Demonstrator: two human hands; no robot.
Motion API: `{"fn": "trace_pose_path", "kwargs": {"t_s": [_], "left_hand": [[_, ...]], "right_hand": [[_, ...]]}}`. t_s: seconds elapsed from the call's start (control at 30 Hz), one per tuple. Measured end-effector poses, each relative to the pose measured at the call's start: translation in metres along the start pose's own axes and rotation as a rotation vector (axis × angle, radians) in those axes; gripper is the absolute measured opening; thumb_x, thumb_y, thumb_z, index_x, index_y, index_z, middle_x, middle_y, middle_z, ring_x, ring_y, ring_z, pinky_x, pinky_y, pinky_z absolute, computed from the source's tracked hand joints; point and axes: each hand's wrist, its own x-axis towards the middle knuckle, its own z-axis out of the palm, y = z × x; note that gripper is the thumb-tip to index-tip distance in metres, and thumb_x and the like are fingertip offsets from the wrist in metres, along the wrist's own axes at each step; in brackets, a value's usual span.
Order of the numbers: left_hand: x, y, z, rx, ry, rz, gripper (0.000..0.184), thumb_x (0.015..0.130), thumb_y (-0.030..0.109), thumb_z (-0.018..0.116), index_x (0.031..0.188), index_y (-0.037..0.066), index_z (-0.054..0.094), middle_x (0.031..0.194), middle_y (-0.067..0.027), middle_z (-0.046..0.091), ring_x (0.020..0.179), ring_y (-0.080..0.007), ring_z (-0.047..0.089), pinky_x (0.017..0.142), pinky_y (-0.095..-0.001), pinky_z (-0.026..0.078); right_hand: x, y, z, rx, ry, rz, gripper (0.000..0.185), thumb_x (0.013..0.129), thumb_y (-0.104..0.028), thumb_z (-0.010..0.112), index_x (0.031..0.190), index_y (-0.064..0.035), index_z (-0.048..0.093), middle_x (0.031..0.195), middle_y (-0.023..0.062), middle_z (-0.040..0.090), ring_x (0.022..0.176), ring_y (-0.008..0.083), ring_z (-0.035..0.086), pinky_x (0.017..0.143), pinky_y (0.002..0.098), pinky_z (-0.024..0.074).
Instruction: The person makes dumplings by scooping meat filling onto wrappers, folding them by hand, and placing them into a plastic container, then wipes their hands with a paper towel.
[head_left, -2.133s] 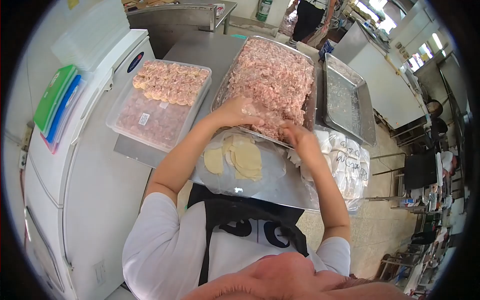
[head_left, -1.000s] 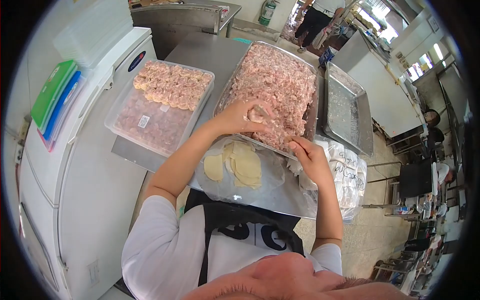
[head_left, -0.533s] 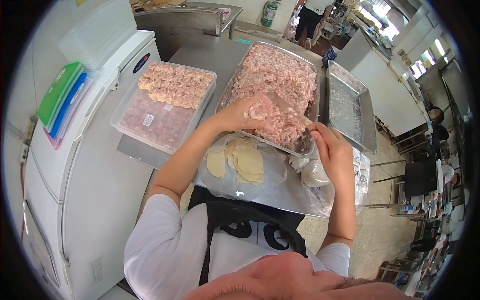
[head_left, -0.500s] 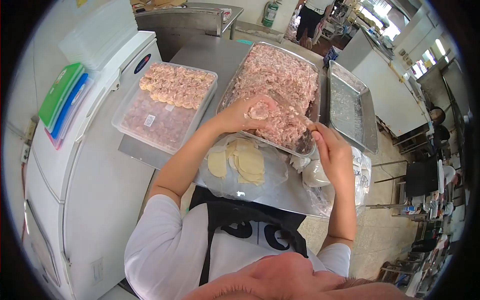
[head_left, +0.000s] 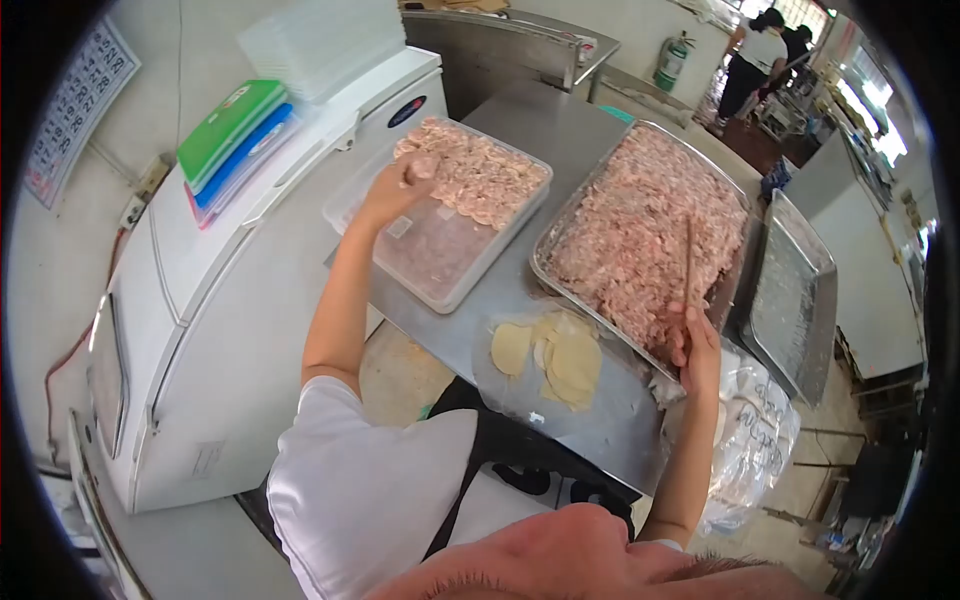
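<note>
My left hand is closed around a meat-filled dumpling, above the left edge of a clear plastic container. Rows of similar dumplings fill the container's far part. At the near corner of a metal tray, my right hand grips a thin spreading stick that points away over the ground meat. The stick's lower end is hidden by the fingers. Round pale dumpling wrappers lie on a plastic sheet in front of the tray.
A second metal tray stands to the right, with plastic-wrapped packages nearer me. On the left is a white chest freezer bearing coloured lids and stacked clear containers. Other people stand far back.
My left hand has moved left from the meat tray to the container, carrying the dumpling. My right hand stays by the tray, with the stick now pointing away. The view has shifted left.
</note>
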Motion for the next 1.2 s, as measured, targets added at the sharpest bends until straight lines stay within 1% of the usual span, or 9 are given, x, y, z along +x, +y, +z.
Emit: {"fn": "trace_pose_path", "kwargs": {"t_s": [0.1, 0.17, 0.47, 0.7, 0.83, 0.9, 0.97, 1.07, 1.2], "left_hand": [[0.019, -0.078, -0.021, 0.389, 0.222, 0.086, 0.061, 0.07, 0.029, 0.079, 0.123, 0.009, 0.058, 0.102, -0.0158, 0.063, 0.09, -0.0194, 0.061, 0.078, -0.0332, 0.049], [0.023, -0.092, -0.025, 0.56, 0.319, 0.154, 0.06, 0.074, 0.024, 0.074, 0.129, 0.01, 0.052, 0.092, -0.0194, 0.064, 0.09, -0.0317, 0.063, 0.077, -0.0398, 0.051], [0.035, -0.055, -0.012, 0.486, 0.039, -0.064, 0.092, 0.076, 0.019, 0.073, 0.151, 0.013, 0.021, 0.102, -0.0213, 0.066, 0.09, -0.035, 0.065, 0.078, -0.0408, 0.051], [0.064, -0.075, -0.003, 0.623, 0.029, 0.155, 0.084, 0.074, 0.009, 0.068, 0.148, 0.005, 0.027, 0.099, -0.0248, 0.065, 0.093, -0.04, 0.062, 0.082, -0.0453, 0.05], [0.023, -0.019, -0.006, 0.666, -0.042, 0.163, 0.074, 0.077, 0.008, 0.065, 0.144, 0.007, 0.035, 0.116, -0.0257, 0.06, 0.103, -0.0414, 0.06, 0.086, -0.0449, 0.049], [-0.019, 0.027, 0.007, 0.629, 0.022, 0.344, 0.062, 0.079, 0.009, 0.065, 0.138, 0.009, 0.044, 0.126, -0.022, 0.056, 0.11, -0.0393, 0.057, 0.089, -0.0438, 0.048], [-0.056, 0.058, 0.04, 0.359, -0.058, 0.561, 0.053, 0.081, 0.01, 0.066, 0.132, 0.011, 0.052, 0.126, -0.0169, 0.057, 0.113, -0.0358, 0.056, 0.092, -0.0419, 0.047], [-0.1, 0.074, 0.098, -0.026, -0.551, 0.593, 0.033, 0.088, 0.019, 0.064, 0.119, 0.01, 0.061, 0.118, -0.0164, 0.061, 0.11, -0.0333, 0.057, 0.096, -0.0406, 0.045], [-0.122, 0.053, 0.145, 0.065, -0.663, 0.769, 0.027, 0.083, 0.017, 0.066, 0.107, 0.006, 0.063, 0.104, -0.0138, 0.061, 0.1, -0.0321, 0.057, 0.089, -0.0408, 0.046]], "right_hand": [[0.0, 0.006, -0.005, 0.024, -0.002, 0.01, 0.033, 0.1, -0.029, 0.049, 0.11, -0.0014, 0.064, 0.059, -0.0042, 0.041, 0.044, 0.0044, 0.031, 0.04, 0.0195, 0.0226], [-0.001, 0.006, -0.006, 0.053, -0.004, 0.017, 0.033, 0.1, -0.03, 0.05, 0.109, -0.0014, 0.063, 0.06, -0.004, 0.042, 0.045, 0.0043, 0.031, 0.04, 0.0193, 0.0233], [0.0, 0.009, -0.009, 0.039, 0.023, 0.003, 0.034, 0.101, -0.033, 0.048, 0.109, -0.0028, 0.061, 0.061, -0.0043, 0.043, 0.045, 0.0036, 0.033, 0.039, 0.0181, 0.0264], [0.0, 0.008, -0.007, -0.016, 0.029, -0.006, 0.033, 0.1, -0.03, 0.05, 0.11, -0.0015, 0.063, 0.061, -0.0039, 0.043, 0.047, 0.0042, 0.034, 0.041, 0.0193, 0.0254], [0.013, -0.015, 0.007, -0.362, -0.064, 0.036, 0.03, 0.098, -0.027, 0.054, 0.111, -0.002, 0.065, 0.063, 0.0006, 0.051, 0.048, 0.0117, 0.046, 0.044, 0.0252, 0.0345], [0.029, -0.031, 0.023, -1.242, -0.109, -0.691, 0.027, 0.095, -0.026, 0.056, 0.105, -0.0046, 0.068, 0.069, 0.0105, 0.06, 0.059, 0.0274, 0.06, 0.055, 0.0371, 0.0465], [0.049, -0.051, 0.039, -1.577, -0.025, -0.549, 0.025, 0.092, -0.028, 0.057, 0.097, -0.0066, 0.069, 0.078, 0.0167, 0.064, 0.075, 0.0376, 0.064, 0.067, 0.0456, 0.0505], [0.096, -0.072, 0.073, -1.881, 0.05, -0.569, 0.026, 0.09, -0.027, 0.057, 0.082, -0.0055, 0.07, 0.079, 0.0142, 0.067, 0.076, 0.0328, 0.067, 0.065, 0.0434, 0.0523], [0.137, -0.051, 0.107, -2.097, -0.037, -0.667, 0.013, 0.078, -0.016, 0.063, 0.075, -0.0073, 0.072, 0.078, 0.0114, 0.069, 0.076, 0.0267, 0.069, 0.062, 0.041, 0.0528]]}}
